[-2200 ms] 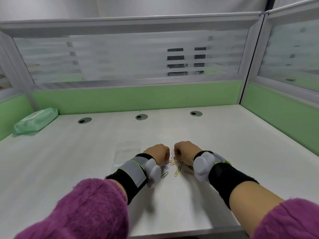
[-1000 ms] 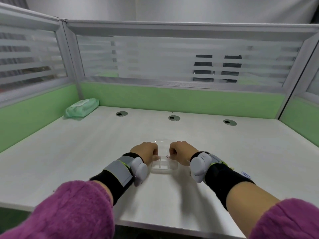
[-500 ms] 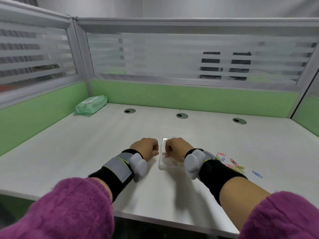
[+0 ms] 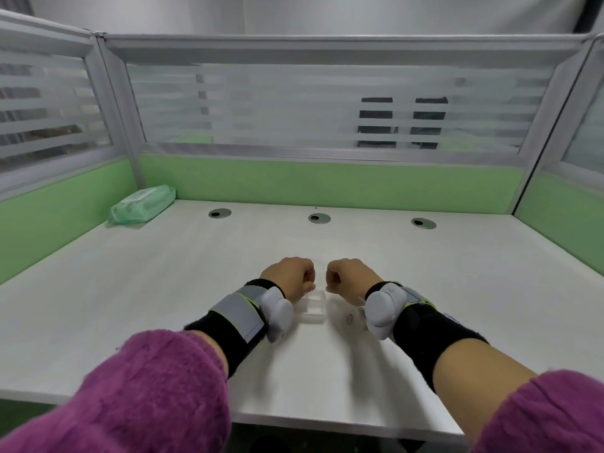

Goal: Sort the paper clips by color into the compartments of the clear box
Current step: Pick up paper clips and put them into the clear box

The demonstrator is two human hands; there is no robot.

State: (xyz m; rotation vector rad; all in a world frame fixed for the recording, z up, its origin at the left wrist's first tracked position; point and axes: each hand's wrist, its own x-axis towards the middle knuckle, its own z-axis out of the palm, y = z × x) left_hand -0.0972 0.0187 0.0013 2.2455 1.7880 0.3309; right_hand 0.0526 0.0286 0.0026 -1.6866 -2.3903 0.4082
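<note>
Left hand [image 4: 291, 278] and right hand [image 4: 349, 278] (both fingers curled together) flank the clear box [image 4: 315, 308].

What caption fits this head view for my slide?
Both hands, left hand and right hand, curl over the clear box on the white desk.

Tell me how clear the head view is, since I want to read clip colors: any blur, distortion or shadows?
Head view: soft and slightly blurred; clear box barely stands out against the pale desk; wide-angle lens bends the partition rails; soft shadows under both forearms; clips look washed out.
</note>
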